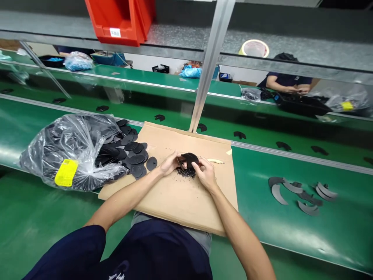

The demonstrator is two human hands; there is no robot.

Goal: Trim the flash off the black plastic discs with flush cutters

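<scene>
Both hands meet over a cardboard sheet [171, 200], around a thin black plastic disc-like part [190, 159]. My left hand [170, 163] grips its left side, where a narrow edge of black plastic shows between the fingers. On the right side, my right hand [205, 172] pinches the part between thumb and fingers. Just below lies a pile of tiny black pieces [188, 173], partly hidden by the hands. A pale, slim tool [215, 160] rests on the cardboard beyond my right hand. Whether the held part is one piece or two I cannot tell.
Left of the cardboard, a clear plastic bag [72, 144] spills black oval discs [136, 159]. Grey and black curved pieces [303, 194] lie at right. Behind, fan-shaped black parts [239, 135] sit on a green belt, beyond a metal post [208, 66]. A co-worker [288, 79] sits opposite.
</scene>
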